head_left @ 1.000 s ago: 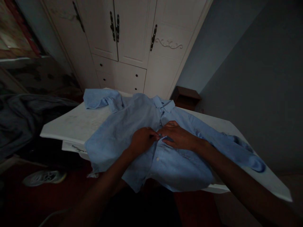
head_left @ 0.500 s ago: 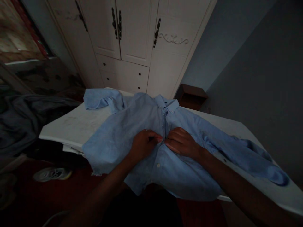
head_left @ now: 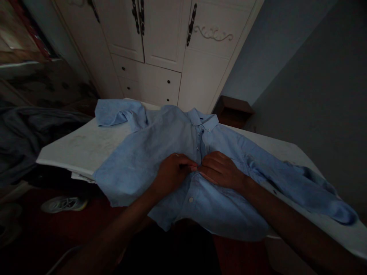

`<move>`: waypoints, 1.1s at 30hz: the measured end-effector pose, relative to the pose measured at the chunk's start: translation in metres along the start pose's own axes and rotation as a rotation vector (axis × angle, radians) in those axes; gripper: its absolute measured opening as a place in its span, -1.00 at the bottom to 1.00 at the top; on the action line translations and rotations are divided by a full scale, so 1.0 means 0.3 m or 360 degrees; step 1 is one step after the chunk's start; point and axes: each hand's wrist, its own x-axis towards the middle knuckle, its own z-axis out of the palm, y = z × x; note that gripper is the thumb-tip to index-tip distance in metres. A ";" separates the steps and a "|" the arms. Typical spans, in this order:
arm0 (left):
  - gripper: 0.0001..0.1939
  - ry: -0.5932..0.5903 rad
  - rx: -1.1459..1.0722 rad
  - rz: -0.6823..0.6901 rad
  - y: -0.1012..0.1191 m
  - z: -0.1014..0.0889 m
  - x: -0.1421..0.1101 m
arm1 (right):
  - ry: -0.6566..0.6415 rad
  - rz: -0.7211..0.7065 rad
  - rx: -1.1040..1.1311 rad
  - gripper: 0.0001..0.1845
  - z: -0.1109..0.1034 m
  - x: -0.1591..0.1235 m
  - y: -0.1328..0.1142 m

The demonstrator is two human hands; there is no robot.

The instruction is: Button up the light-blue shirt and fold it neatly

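A light blue button-up shirt [head_left: 134, 156] lies spread front side up, its collar [head_left: 202, 119] at the far side and its hem hanging over the near edge. At mid-placket my left hand [head_left: 173, 170] pinches the cloth between thumb and fingers. My right hand [head_left: 219, 170] is closed on the other front edge, fingertips touching those of my left. Any button between them is hidden. Below the hands a white button [head_left: 190, 199] shows on the placket. One sleeve [head_left: 120, 112] is folded at the left; the other sleeve [head_left: 304, 191] stretches to the right.
The shirt rests on a white table [head_left: 71, 147]. A white wardrobe [head_left: 160, 46] stands behind it, with a small brown cabinet [head_left: 235, 109] to its right. Dark cloth [head_left: 37, 133] is piled at left. A shoe [head_left: 64, 204] sits on the red floor.
The view has tilted down slightly. Both hands stay at the same spot on the placket, fingertips a little closer together.
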 end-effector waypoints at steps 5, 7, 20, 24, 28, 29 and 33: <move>-0.86 0.0025 0.0020 0.0001 0.005 0.003 -0.004 | 0.0041 -0.0005 -0.0023 -0.85 -0.001 0.002 -0.001; -0.85 0.0023 0.0056 -0.0009 0.005 0.004 -0.007 | 0.0037 -0.0011 -0.0026 -0.88 -0.003 0.005 -0.002; -0.83 -0.0103 0.0179 0.0173 0.040 -0.017 -0.040 | 0.0010 -0.0042 -0.0083 -0.90 -0.012 0.006 -0.007; -0.80 -0.0075 0.0284 0.0116 0.046 -0.002 -0.044 | 0.0023 -0.0024 -0.0090 -0.93 -0.008 0.000 -0.008; -0.80 -0.0020 0.0312 0.0142 0.047 0.012 -0.051 | 0.0077 -0.0013 -0.0111 -0.95 -0.007 0.000 -0.011; -0.77 -0.0016 0.0330 0.0167 0.048 0.014 -0.054 | 0.0086 -0.0009 -0.0114 -0.96 -0.008 0.001 -0.011; -0.68 0.0025 0.0476 0.0228 0.046 0.027 -0.063 | 0.0133 0.0012 -0.0106 -0.97 -0.006 -0.002 -0.011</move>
